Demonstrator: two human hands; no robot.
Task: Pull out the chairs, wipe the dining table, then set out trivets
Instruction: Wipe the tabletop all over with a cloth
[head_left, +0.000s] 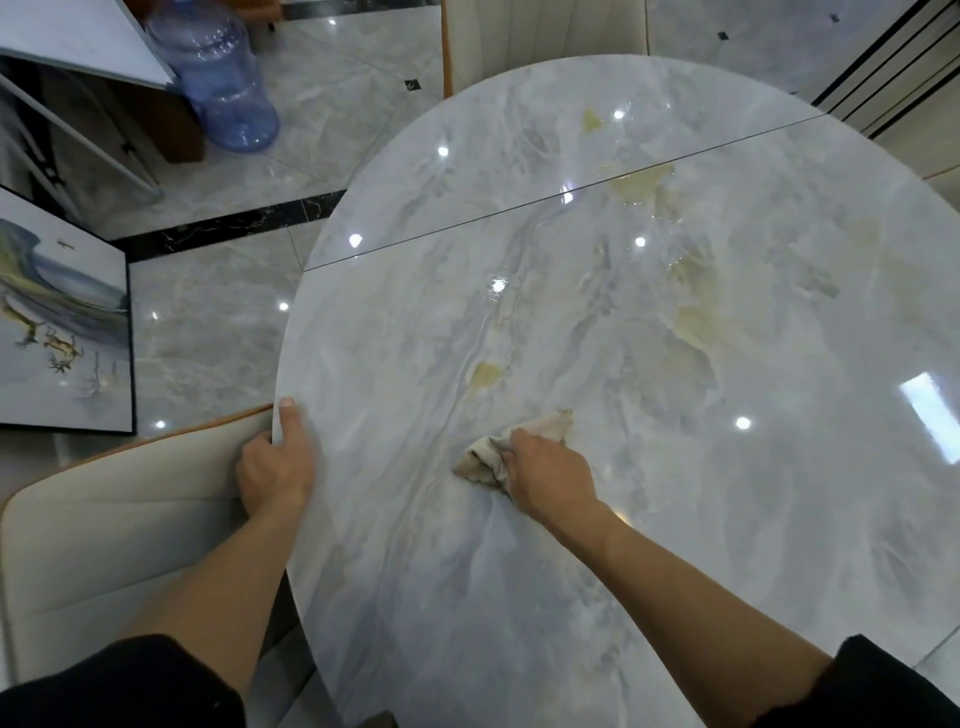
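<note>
Gripping the near-left rim of the round marble bench with the left hand, thumb lying flat on top, fingers curling over the edge. Pressing a crumpled beige cloth onto the bench top with the right hand, fingers closing round it, near a yellowish stain. Standing beside the left rim: cream chair.

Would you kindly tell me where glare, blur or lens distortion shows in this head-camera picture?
Head view: small bright lamp reflections and one rectangular glare patch dot the glossy marble tabletop; the tiled floor glints too. Head view: the left hand and cloth look slightly soft; wide-angle stretch enlarges the forearms at the bottom.
</note>
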